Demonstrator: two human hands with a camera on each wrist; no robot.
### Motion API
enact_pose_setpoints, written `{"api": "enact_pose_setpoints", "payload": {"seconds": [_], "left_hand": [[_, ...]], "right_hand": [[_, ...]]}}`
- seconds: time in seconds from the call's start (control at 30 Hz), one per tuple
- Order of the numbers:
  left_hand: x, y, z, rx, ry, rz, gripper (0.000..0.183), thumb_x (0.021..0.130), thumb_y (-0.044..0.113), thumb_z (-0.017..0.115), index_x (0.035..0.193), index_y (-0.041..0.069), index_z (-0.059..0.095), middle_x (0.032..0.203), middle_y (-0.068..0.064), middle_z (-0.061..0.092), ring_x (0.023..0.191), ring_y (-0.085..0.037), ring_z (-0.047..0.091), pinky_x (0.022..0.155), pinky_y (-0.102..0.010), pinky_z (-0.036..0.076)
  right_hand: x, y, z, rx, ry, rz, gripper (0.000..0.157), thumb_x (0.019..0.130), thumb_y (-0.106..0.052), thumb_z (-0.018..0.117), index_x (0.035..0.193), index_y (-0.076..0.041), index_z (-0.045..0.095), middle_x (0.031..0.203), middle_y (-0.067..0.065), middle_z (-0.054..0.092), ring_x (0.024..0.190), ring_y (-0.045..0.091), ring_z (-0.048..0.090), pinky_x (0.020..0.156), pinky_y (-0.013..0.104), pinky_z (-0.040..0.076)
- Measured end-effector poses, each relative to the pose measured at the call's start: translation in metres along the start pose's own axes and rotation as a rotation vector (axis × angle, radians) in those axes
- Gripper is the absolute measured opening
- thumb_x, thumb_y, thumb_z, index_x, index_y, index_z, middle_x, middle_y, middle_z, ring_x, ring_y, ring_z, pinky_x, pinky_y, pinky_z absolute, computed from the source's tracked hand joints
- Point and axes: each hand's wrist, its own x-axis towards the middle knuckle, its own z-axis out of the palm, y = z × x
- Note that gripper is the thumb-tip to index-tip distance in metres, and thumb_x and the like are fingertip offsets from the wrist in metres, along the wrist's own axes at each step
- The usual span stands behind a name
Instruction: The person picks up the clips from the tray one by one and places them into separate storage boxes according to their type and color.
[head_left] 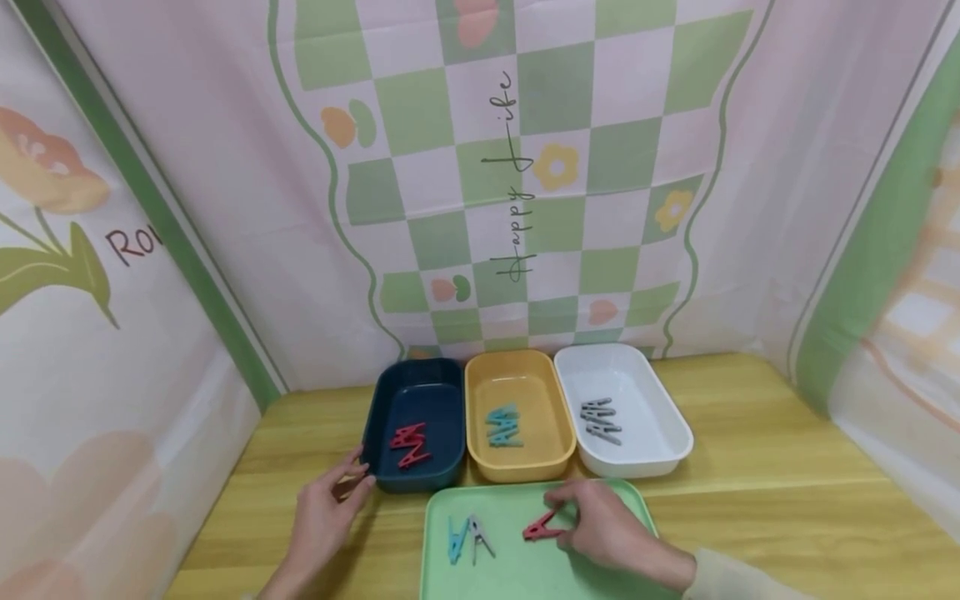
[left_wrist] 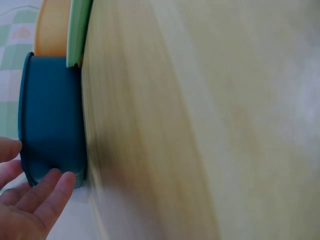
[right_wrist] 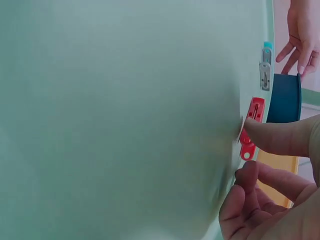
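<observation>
On the light green tray [head_left: 517, 575], my right hand [head_left: 603, 525] has its thumb and index finger around the spread legs of a red clothespin [head_left: 542, 527]. In the right wrist view, the thumb overlaps this red clothespin [right_wrist: 255, 110]. To its left lie a blue clothespin [head_left: 457, 540] and a grey clothespin [head_left: 480, 536]. My left hand [head_left: 327, 508] touches the near left corner of the dark blue box [head_left: 420, 482], its fingers extended along the outside. Red clothespins [head_left: 409, 445] lie in that box.
Beside the dark blue box stand a yellow box [head_left: 521, 471] with blue clothespins [head_left: 503, 426] and a white box [head_left: 637, 462] with grey clothespins [head_left: 600, 418]. All three boxes are behind the tray on a wooden table [head_left: 757, 533]. A patterned cloth [head_left: 525, 175] hangs behind them.
</observation>
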Motion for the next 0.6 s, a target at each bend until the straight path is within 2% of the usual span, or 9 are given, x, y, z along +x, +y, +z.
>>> {"api": "enact_pose_setpoints", "payload": {"seconds": [0.1, 0.4, 0.6], "left_hand": [[0.0006, -0.0003, -0.0001, 0.008, 0.003, 0.005, 0.02, 0.084, 0.007, 0.073, 0.103, 0.003, 0.068, 0.134, -0.009, 0.053, 0.094, -0.024, 0.067, 0.07, -0.022, 0.058], [0.0018, -0.0004, -0.0006, 0.013, -0.004, -0.014, 0.021, 0.084, 0.006, 0.072, 0.104, 0.006, 0.068, 0.135, -0.008, 0.053, 0.096, -0.022, 0.067, 0.071, -0.021, 0.057], [0.0014, -0.0006, -0.0015, 0.021, -0.019, -0.025, 0.021, 0.084, 0.008, 0.072, 0.105, 0.007, 0.067, 0.137, -0.006, 0.052, 0.097, -0.022, 0.066, 0.072, -0.022, 0.057]], "right_hand": [[0.0004, 0.0005, -0.0019, -0.002, -0.002, 0.022, 0.046, 0.056, -0.011, 0.085, 0.1, -0.01, 0.072, 0.097, -0.003, 0.067, 0.094, 0.023, 0.06, 0.083, 0.047, 0.053], [0.0038, 0.0016, -0.0045, 0.001, -0.023, 0.02, 0.033, 0.056, -0.011, 0.085, 0.086, -0.018, 0.073, 0.088, -0.008, 0.062, 0.086, 0.018, 0.057, 0.076, 0.041, 0.051], [0.0031, 0.0019, -0.0062, 0.043, -0.03, 0.042, 0.033, 0.058, -0.012, 0.085, 0.088, -0.018, 0.073, 0.089, -0.008, 0.066, 0.085, 0.017, 0.059, 0.074, 0.038, 0.052]]}}
